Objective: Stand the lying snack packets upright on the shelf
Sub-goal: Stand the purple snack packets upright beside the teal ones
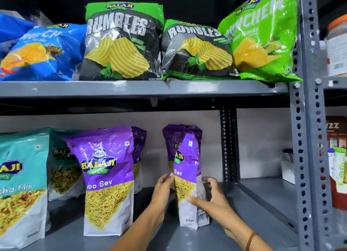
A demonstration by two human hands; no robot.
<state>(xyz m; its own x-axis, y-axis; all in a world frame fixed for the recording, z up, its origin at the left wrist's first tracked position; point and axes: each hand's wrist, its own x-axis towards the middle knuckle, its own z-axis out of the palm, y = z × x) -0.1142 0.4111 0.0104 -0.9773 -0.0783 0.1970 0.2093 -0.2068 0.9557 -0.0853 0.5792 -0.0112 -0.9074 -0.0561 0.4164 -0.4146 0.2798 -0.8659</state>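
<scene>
Standing upright on lower shelf, purple packet is gripped low by right hand, thumb across front. Left hand open, fingertips touching its left edge. Bigger purple packet stands nearby to the left.

Shop or stockroom: grey slotted-angle steel shelving, branded purple sev packets and black-green crisp bags lined up in multiples, faces outward.
</scene>
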